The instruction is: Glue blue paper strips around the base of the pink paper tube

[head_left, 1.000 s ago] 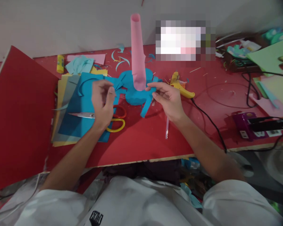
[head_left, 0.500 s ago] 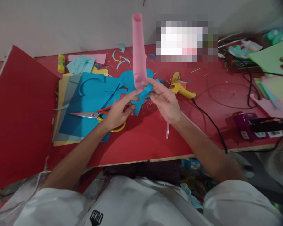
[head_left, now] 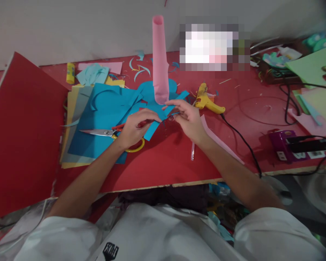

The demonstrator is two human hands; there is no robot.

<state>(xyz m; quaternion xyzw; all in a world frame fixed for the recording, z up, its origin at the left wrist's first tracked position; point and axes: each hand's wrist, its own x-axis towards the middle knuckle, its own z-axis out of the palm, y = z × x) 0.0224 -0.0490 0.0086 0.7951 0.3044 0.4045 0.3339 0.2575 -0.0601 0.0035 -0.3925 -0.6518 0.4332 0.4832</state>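
Grey wall (head_left: 103, 29) and red desk (head_left: 163, 166), seen from the head camera, with the wall behind and the near edge of the desk running across below. At centre, a pink tube (head_left: 161, 58) stands upright, its top open and its lower end set against a rounded blue piece (head_left: 146, 90). Just in front of the tube, between the two hands, lies a blue strip (head_left: 153, 130), slanting from lower left to upper right.

The left hand (head_left: 136, 127) has its fingers closed on the strip, near the lower end, which projects free beyond the fingertips. The right hand (head_left: 190, 121) is curled beside the upper part of the strip, with the index finger extended to the foot of the tube; whether its fingers grip the strip cannot be told.

Left of centre, scissors (head_left: 96, 132) lie with their blades on a blue sheet (head_left: 84, 141), the red and yellow handles partly hidden by the left hand. Pale and yellow sheets (head_left: 67, 145) show beneath it. A yellow glue stick (head_left: 70, 73) stands behind the pile, near crumpled pale blue paper (head_left: 93, 74).

Right of centre, a yellow glue gun (head_left: 206, 101) rests beyond the right hand, its black cable (head_left: 240, 141) trailing toward the near edge. A clear stick (head_left: 192, 152) and a pink offcut (head_left: 220, 139) lie on either side of the right wrist. Farther right is a purple box (head_left: 278, 145).
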